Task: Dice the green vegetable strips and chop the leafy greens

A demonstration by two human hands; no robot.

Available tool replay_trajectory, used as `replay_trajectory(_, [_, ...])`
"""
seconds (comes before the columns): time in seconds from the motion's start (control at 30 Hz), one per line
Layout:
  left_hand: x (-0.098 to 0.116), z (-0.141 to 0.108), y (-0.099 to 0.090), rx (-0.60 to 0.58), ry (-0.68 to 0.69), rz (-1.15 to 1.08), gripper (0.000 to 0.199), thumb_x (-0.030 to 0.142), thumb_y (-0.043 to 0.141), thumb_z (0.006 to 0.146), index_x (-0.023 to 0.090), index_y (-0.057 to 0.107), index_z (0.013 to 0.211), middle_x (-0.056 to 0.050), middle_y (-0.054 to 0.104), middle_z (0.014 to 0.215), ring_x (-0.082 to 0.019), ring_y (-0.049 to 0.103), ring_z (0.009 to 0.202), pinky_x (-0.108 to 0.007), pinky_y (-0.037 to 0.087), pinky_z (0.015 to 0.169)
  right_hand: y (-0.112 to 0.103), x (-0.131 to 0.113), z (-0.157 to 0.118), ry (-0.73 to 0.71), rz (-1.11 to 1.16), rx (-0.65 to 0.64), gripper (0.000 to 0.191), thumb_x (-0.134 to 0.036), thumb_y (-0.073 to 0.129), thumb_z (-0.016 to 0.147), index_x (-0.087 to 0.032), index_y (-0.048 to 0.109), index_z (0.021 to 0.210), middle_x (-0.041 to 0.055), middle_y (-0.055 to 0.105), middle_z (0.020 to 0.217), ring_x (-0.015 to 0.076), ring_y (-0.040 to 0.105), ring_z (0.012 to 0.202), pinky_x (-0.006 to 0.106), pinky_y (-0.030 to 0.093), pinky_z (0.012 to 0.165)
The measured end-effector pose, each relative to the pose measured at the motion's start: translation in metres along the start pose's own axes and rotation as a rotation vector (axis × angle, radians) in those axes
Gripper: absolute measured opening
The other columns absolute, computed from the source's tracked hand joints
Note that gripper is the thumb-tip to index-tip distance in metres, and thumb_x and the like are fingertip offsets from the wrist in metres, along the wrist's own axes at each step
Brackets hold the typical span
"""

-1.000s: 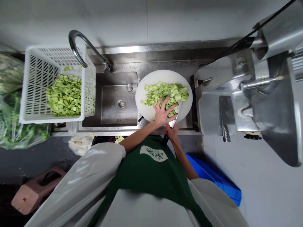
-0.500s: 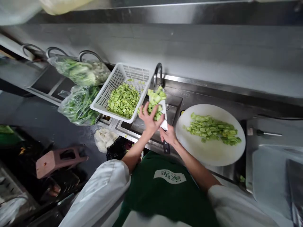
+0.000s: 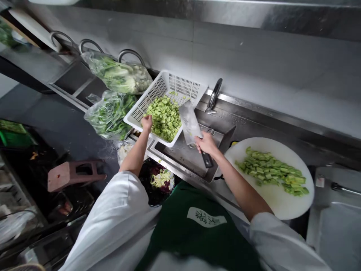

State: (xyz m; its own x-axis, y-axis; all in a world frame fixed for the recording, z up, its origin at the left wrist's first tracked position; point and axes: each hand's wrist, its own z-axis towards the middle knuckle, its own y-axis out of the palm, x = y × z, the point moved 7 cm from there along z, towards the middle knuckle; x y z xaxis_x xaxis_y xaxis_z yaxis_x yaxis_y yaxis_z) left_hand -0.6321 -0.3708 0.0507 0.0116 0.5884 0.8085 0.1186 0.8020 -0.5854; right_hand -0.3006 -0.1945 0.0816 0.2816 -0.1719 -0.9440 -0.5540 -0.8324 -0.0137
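Observation:
My right hand [image 3: 207,143] grips a cleaver [image 3: 190,122] near its handle, the broad blade tilted up over the sink beside the basket's right edge. At the near left part of the white slotted basket [image 3: 184,86], my left hand [image 3: 147,123] is closed; what it holds, if anything, is hidden. Chopped green stalks [image 3: 165,118] lie heaped in the basket. To the right, more cut stalks [image 3: 270,169] lie in rows on a round white board [image 3: 265,201].
Two clear bags of greens [image 3: 121,77] [image 3: 109,114] lie left of the basket. A faucet [image 3: 214,96] stands behind the metal sink [image 3: 180,156]. Below the counter edge is a black-lined bin [image 3: 146,182] with scraps. A pink stool [image 3: 73,175] stands on the floor.
The chopped pieces have left the cleaver blade. My left hand has moved away from the blade to the basket and closed. The view has shifted, so the counter items appear farther right.

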Motion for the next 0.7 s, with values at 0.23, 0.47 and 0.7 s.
replay_trajectory(0.23, [0.049,-0.059,-0.004,0.168,0.504,-0.082,0.029,0.020,0.040,0.097,0.012,0.067,0.106,-0.009,0.069,0.109,-0.017,0.065,0.104,-0.029,0.051,0.094,-0.155,0.092,-0.187,0.117,-0.054,0.423,0.045,-0.059,0.076,0.078,-0.022,0.052,0.069,-0.0021,0.056,0.048,0.0111,0.050,0.038,0.022,0.040,0.036])
replay_trajectory(0.47, [0.079,-0.303,0.160,-0.784,1.002,0.018,0.037,0.044,0.052,0.098,0.021,0.071,0.121,-0.010,0.070,0.115,-0.023,0.065,0.112,-0.039,0.051,0.104,-0.220,0.198,-0.344,0.295,0.282,0.986,0.062,-0.065,0.087,0.059,-0.026,0.043,0.077,-0.0114,0.043,0.044,0.0091,0.038,0.033,0.023,0.033,0.031])
replay_trajectory(0.7, [0.042,-0.499,0.285,-1.255,1.273,0.339,0.124,0.065,0.093,0.050,0.026,0.043,0.157,-0.018,0.008,0.170,-0.052,-0.001,0.154,-0.066,0.016,0.122,-0.245,0.264,-0.439,0.426,0.245,1.204,0.060,-0.073,0.078,0.062,-0.027,0.042,0.073,-0.0091,0.044,0.042,0.0129,0.042,0.032,0.027,0.036,0.030])
